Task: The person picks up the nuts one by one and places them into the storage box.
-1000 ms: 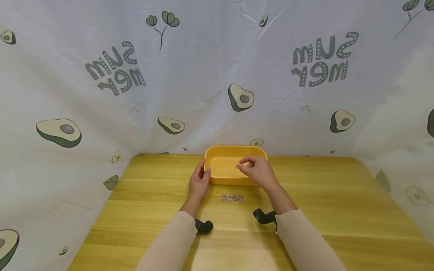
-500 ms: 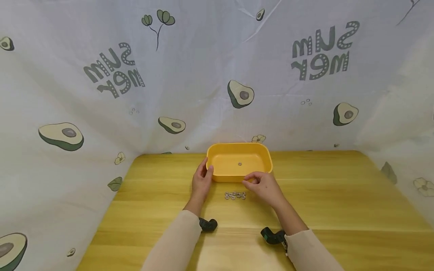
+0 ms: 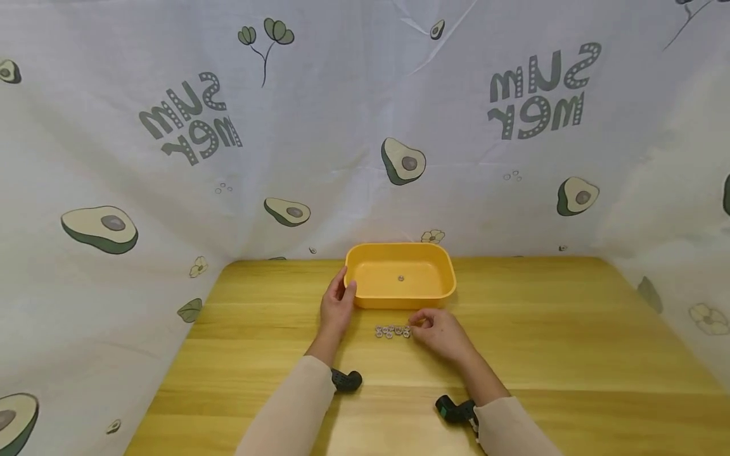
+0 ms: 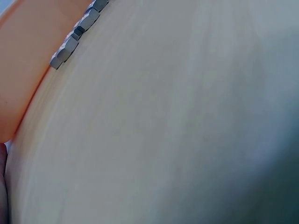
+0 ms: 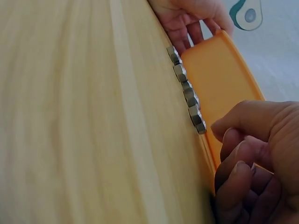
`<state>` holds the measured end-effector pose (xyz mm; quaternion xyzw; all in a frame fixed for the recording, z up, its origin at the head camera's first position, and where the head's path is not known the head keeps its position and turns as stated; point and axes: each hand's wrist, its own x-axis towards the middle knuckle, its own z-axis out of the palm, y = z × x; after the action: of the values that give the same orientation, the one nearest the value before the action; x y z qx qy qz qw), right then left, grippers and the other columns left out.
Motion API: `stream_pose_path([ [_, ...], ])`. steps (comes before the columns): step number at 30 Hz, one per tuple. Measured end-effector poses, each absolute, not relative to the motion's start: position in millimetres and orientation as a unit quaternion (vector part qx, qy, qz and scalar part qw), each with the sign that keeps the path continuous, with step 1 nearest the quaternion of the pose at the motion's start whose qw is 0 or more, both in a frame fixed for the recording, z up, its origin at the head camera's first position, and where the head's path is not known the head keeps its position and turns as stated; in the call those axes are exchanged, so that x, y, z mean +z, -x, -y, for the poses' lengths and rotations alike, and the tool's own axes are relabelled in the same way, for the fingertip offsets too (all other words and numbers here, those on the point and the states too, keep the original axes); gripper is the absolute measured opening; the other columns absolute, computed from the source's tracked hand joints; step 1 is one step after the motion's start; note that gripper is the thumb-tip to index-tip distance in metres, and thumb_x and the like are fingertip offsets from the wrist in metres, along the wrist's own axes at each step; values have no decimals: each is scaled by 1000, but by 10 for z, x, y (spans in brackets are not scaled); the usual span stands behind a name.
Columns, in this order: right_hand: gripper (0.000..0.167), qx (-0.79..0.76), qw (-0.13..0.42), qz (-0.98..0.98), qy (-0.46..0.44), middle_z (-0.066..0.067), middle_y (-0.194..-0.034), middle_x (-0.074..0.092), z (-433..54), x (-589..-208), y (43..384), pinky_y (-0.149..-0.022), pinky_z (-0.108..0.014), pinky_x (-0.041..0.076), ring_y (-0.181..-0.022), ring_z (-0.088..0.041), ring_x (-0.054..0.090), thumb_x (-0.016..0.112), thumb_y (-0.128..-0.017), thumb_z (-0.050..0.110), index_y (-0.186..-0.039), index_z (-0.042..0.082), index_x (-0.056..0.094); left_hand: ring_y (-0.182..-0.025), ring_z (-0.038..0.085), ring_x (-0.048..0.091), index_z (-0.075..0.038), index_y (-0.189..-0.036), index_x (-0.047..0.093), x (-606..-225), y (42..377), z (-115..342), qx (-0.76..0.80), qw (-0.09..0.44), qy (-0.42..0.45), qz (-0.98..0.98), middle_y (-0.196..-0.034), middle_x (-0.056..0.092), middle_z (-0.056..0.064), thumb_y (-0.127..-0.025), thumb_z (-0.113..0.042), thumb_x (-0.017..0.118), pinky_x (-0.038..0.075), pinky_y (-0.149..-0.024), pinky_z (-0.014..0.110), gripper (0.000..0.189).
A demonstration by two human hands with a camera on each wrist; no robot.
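Note:
A yellow plastic bin (image 3: 399,303) sits at the back of the table, with one small metal nut (image 3: 401,278) on its floor. My left hand (image 3: 336,309) holds the bin's left end, thumb at the near corner and fingers along the outer side. In front of the bin several hex nuts (image 3: 389,331) lie clustered in two rows; the right wrist view shows the nuts (image 5: 190,97) edge-on. My right hand (image 3: 441,332) is at the right end of this cluster, its fingers loosely bent. No nut shows between its thumb and fingers.
The wooden table (image 3: 274,342) extends to both sides. A pale curtain (image 3: 331,126) with avocado prints hangs close behind the bin. Black wrist devices (image 3: 346,380) sit below both sleeves, over the tabletop.
A second ago my right hand pinched a nut above the bin; that nut now lies inside. The hand has moved back over the near rim and down to the cluster. The left hand keeps its hold.

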<state>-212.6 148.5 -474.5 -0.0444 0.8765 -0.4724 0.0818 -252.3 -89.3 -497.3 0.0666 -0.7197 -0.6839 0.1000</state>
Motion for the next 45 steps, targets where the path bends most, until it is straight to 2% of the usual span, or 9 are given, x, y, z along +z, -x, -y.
stream_pose_path([
  [9, 14, -438, 67, -895, 56, 0, -72, 59, -1413, -4741, 2133, -56, -25, 42, -64, -14, 51, 76, -86, 15, -100, 11, 77, -148, 28, 45, -22, -150, 53, -4934, 2536, 912, -686, 113, -68, 716, -158, 48, 8, -102, -29, 63, 38, -122, 44, 50],
  [16, 6, -431, 65, -899, 48, 1, -69, 57, -1346, -4774, 2026, -54, -24, 39, -62, -14, 50, 80, -84, 15, -88, 14, 75, -148, 30, 44, -21, -150, 53, -4999, 2485, 941, -683, 104, -66, 720, -159, 47, 10, -102, -29, 63, 38, -121, 46, 50],
  [23, 10, -421, 64, -904, 38, 1, -69, 59, -1351, -4874, 1929, -54, -25, 41, -62, -13, 52, 81, -82, 17, -83, 14, 72, -145, 33, 47, -17, -150, 52, -5061, 2405, 921, -680, 104, -53, 724, -157, 48, 13, -103, -29, 62, 40, -119, 47, 50],
  [34, 11, -438, 77, -894, 51, -1, -69, 59, -1483, -4709, 2036, -53, -23, 41, -63, -14, 53, 78, -88, 18, -91, 10, 72, -150, 31, 40, -19, -151, 51, -5020, 2460, 825, -690, 105, -58, 714, -161, 44, 11, -103, -31, 62, 36, -122, 45, 52],
  [45, 16, -444, 55, -890, 82, -1, -70, 60, -1468, -4529, 2139, -50, -23, 41, -60, -14, 52, 75, -92, 21, -99, 8, 71, -149, 26, 43, -25, -151, 51, -4957, 2509, 864, -669, 102, -72, 733, -160, 46, 6, -102, -34, 62, 38, -121, 42, 51],
])
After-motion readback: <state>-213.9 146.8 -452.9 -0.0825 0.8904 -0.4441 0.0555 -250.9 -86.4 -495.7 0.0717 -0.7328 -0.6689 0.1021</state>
